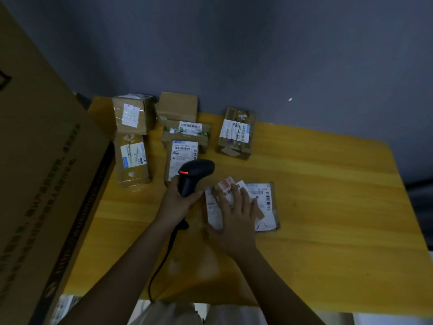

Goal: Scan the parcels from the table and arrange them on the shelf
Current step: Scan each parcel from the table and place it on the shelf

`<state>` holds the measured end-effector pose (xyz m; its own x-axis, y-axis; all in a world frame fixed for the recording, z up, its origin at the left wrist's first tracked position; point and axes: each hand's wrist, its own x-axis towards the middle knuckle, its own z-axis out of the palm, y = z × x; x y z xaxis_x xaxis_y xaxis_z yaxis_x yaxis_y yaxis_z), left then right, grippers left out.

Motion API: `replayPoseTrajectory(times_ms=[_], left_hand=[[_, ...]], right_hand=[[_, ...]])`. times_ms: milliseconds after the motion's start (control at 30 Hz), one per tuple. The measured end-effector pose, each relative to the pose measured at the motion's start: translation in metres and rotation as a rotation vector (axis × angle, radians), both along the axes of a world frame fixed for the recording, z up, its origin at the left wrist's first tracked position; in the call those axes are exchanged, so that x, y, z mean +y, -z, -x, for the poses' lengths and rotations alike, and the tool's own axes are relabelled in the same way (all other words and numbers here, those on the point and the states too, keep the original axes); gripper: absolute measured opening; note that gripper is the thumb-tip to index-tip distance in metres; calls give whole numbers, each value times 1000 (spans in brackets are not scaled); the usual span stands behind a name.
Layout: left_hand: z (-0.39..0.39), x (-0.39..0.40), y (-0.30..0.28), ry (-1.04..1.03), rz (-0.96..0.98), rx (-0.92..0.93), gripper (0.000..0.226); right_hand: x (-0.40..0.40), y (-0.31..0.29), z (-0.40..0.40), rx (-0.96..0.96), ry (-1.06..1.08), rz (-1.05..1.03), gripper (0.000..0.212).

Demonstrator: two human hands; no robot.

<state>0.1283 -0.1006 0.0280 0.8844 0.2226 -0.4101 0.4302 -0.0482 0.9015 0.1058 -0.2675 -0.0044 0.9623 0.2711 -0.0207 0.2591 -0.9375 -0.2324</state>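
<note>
- Leaning at the far left, a big carton [46,172] stands beside the yellow table [328,207].
- Left hand [178,198] grasps a black scanner [194,174], its cord [161,261] trailing near.
- Right hand [236,219], fingers relaxed, rests flat on a labelled parcel [264,207] at mid-table.
- Five more parcels [182,134] lie farther back.

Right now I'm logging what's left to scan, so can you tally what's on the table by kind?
Cardboard box parcels: 6
Flat parcels under the right hand: 1, with a smaller piece on it, too blurred to tell
Barcode scanners, in the left hand: 1
Total: 8
</note>
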Motion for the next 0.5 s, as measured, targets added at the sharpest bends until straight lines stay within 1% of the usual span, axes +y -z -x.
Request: replayPoseTrajectory(times_ms=[100,167,267,333,400,433,500], left_hand=[[4,18,0,-53,-69,-9,60],[6,28,0,-85,-87,-16,59],[6,38,-2,-130,-100,-45,50],[6,44,-4,-165,-120,-73,47],[6,52,-4,-193,-161,-101,49],[5,56,-3,-203,-185,-114,49],[4,68,1,-223,-232,-127,46]], right_hand=[[7,1,-3,-26,14,90,107],[3,1,-7,-46,24,127,112],[-17,-2,-20,-38,79,176,108],[-29,-5,-31,-28,112,201,107],[-31,-8,-39,-67,131,180,96],[-27,-11,-42,-98,114,160,90],[-7,-17,-49,-150,6,146,85]])
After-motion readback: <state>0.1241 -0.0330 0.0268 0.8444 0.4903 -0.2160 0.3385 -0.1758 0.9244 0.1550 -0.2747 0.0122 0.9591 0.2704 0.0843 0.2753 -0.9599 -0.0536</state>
